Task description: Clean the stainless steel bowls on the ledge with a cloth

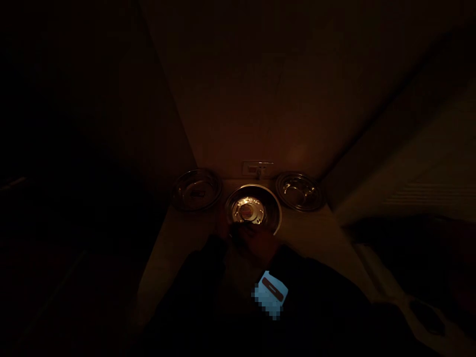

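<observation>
The picture is very dark. A shiny metal bowl (278, 213) stands at the centre of the light-coloured tabletop (312, 248), with light glinting off its inside. My left hand (222, 225) is at the bowl's near left side, and its fingers are lost in shadow. At the near right edge is my right hand (265, 245), reaching in from the right, its fingers also too dark to make out. Between the two hands lies a dark patch over the near rim. Whether either hand grips something cannot be seen.
A wide metal dish (182, 201) sits at the back left and another metal dish (316, 201) at the back right. Behind the bowl, a socket panel (247, 168) with a plug is on the wall. A lit, bluish screen (273, 287) shows by my right forearm.
</observation>
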Tool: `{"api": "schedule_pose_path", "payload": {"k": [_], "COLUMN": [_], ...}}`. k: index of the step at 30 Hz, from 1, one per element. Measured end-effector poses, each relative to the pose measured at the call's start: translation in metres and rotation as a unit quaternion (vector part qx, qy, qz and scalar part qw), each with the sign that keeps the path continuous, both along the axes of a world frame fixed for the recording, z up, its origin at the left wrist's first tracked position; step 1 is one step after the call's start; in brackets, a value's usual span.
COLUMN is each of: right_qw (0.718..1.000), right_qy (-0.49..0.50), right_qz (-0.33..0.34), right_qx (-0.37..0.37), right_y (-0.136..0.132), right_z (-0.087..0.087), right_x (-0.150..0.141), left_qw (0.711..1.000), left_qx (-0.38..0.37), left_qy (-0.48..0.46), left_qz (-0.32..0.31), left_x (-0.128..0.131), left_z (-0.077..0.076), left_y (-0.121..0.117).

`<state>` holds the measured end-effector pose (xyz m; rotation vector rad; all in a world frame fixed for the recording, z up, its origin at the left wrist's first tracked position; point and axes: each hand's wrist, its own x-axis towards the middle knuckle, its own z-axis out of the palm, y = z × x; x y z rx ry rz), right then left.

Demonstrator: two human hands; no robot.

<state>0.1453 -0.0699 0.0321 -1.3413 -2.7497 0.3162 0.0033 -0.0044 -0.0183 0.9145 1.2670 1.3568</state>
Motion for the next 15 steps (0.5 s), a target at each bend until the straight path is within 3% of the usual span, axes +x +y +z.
{"api": "schedule_pose_path", "payload": {"k": [6, 15], "right_qw": [0.999, 0.998], "right_qy": [0.004, -0.038], "right_qz": [-0.035, 0.053], "right_qx": [0.012, -0.003], "right_y": [-0.002, 0.0], "right_z": [-0.008, 0.007], "right_x": [-0.02, 0.043], "left_qw": [0.998, 1.0], "left_qx": [-0.054, -0.012], "left_qy": [-0.012, -0.01], "left_qz": [0.001, -0.018], "left_x": [0.001, 0.001], "left_z": [0.005, 0.011], "left_y": [0.0, 0.0]}}
